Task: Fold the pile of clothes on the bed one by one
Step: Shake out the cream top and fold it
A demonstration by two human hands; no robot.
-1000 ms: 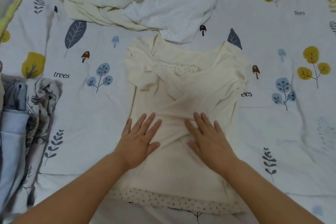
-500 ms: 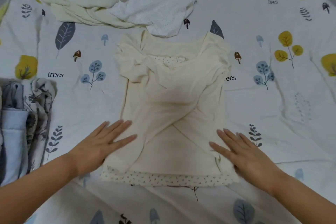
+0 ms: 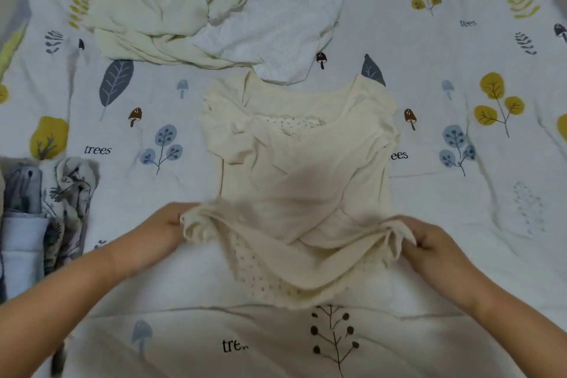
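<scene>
Soft matt cream cloth top, dotted lining; smooth printed cotton-like bedsheet.

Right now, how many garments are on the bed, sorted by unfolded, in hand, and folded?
Unfolded, at the top: 2, cream garment and white garment
In hand: 1, cream top
Folded stack at left: count unclear
Total: 3 plus the stack

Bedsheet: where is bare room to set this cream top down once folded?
Bare bedsheet lies right of the cream top, and between it and the folded stack at left. Crowded above: the unfolded pile touches the collar. Left hand and right hand grip its hem corners.
</scene>
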